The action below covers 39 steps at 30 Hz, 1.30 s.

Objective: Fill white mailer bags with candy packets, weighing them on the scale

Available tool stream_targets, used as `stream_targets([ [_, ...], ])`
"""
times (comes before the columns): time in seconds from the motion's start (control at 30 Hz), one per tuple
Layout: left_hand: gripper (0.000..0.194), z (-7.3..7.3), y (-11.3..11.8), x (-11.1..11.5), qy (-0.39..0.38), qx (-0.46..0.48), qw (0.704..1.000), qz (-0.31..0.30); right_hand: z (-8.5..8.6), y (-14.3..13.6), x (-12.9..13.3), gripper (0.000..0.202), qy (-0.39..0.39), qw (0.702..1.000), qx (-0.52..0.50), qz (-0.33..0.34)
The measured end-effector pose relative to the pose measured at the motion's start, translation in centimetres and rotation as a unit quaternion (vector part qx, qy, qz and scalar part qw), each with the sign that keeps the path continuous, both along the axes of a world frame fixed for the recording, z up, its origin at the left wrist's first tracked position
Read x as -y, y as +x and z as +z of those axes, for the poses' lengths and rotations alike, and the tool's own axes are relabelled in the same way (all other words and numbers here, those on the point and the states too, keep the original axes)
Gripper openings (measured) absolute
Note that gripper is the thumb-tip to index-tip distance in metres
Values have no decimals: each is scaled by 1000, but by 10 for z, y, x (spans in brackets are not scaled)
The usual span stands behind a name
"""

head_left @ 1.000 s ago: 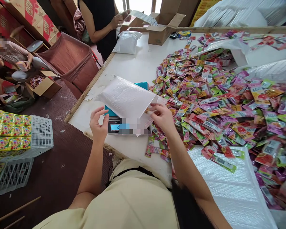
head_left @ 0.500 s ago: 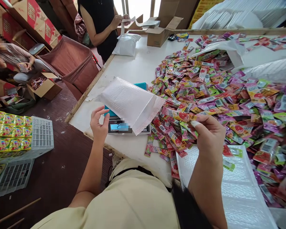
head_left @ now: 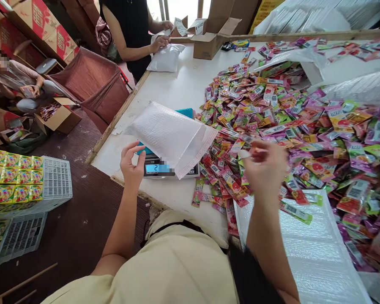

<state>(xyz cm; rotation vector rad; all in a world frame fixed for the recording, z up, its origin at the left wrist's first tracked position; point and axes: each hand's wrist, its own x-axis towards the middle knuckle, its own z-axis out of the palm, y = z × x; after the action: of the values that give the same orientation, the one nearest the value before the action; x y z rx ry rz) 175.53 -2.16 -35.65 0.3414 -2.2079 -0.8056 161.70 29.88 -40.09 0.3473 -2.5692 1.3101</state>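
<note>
My left hand [head_left: 133, 166] is open, thumb and fingers apart and curved, at the left side of a digital scale [head_left: 190, 172] with a lit display. A white bubble mailer [head_left: 170, 131] lies tilted over the scale and a teal object [head_left: 185, 112], its flap end toward the right. My right hand [head_left: 267, 166] hovers over a heap of colourful snack sachets [head_left: 234, 181], to the right of the mailer's mouth. Motion blurs its fingers, so I cannot tell whether a sachet is between them.
Flat bubble mailers [head_left: 316, 236] lie under my right forearm. At the far edge a co-worker's hands [head_left: 161, 40] are at a filled white mailer [head_left: 166, 59], near an open cardboard box [head_left: 205, 45]. A white crate [head_left: 57, 179] holds yellow packs at left.
My right hand has moved a little left, and the sachets that showed in its fingers are no longer clearly visible. My left hand stays put. The co-worker's hands have lowered toward the filled mailer.
</note>
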Motion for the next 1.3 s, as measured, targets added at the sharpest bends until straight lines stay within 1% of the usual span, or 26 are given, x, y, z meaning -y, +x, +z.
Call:
stream_targets([
  [0.03,14,0,-1,0,2,1,1000,-1,-4,-1,21,32,5,998,18,65],
  [0.07,14,-1,-1,-1,5,1,1000,-3,-8,-3,44,28,14,989,32,146],
  [0.1,14,-1,-2,-1,7,-1,1000,-4,-12,-6,68,33,35,976,40,213],
  [0.13,14,-1,-1,-1,9,-3,1000,-5,-16,-10,93,41,66,964,43,255],
  [0.17,14,0,0,-1,10,-5,1000,-4,-19,-14,115,46,101,956,40,273],
  [0.2,14,0,1,0,11,-6,1000,-2,-22,-19,134,48,135,951,35,277],
  [0.23,15,0,3,1,12,-7,1000,3,-24,-24,150,47,162,947,27,277],
  [0.27,15,0,5,3,12,-7,1000,8,-26,-28,161,43,180,943,19,278],
  [0.33,15,-2,9,7,13,-5,1000,19,-27,-34,171,37,194,937,2,290],
  [0.4,15,-3,11,9,15,-3,1000,25,-25,-35,167,33,201,936,0,289],
  [0.5,15,-5,10,9,22,-8,1000,18,-20,-29,142,27,196,945,32,261],
  [0.6,14,-5,5,6,21,-12,1000,10,-12,-18,102,19,144,958,64,241],
  [0.67,14,-4,3,5,16,-11,1000,8,-7,-11,69,11,91,967,73,227],
  [0.73,14,-3,2,4,14,-10,1000,6,-2,-6,34,6,45,977,72,195],
  [0.8,14,-2,3,4,18,-8,1000,4,3,-4,2,8,34,990,52,123],
  [0.87,14,-3,4,3,23,-7,1000,2,8,-3,-22,12,62,998,6,9],
  [0.9,14,-3,4,3,23,-7,1000,0,10,-3,-29,14,76,996,-18,-50],
  [0.93,14,-3,3,3,21,-9,1000,-2,13,-3,-33,17,85,991,-38,-96],
  [0.97,14,-4,3,2,19,-12,1000,-4,15,-3,-35,19,86,988,-49,-122],
  [1.0,14,-4,3,2,16,-14,1000,-6,16,-3,-34,20,80,987,-52,-127],
  [1.07,14,-3,2,2,14,-13,1000,-5,15,-1,-27,19,59,992,-45,-99],
  [1.17,14,-1,3,2,12,-5,1000,5,9,2,-13,17,41,998,-14,-41],
  [1.3,13,0,5,1,11,-3,1000,13,2,6,-4,19,32,999,24,-12],
])
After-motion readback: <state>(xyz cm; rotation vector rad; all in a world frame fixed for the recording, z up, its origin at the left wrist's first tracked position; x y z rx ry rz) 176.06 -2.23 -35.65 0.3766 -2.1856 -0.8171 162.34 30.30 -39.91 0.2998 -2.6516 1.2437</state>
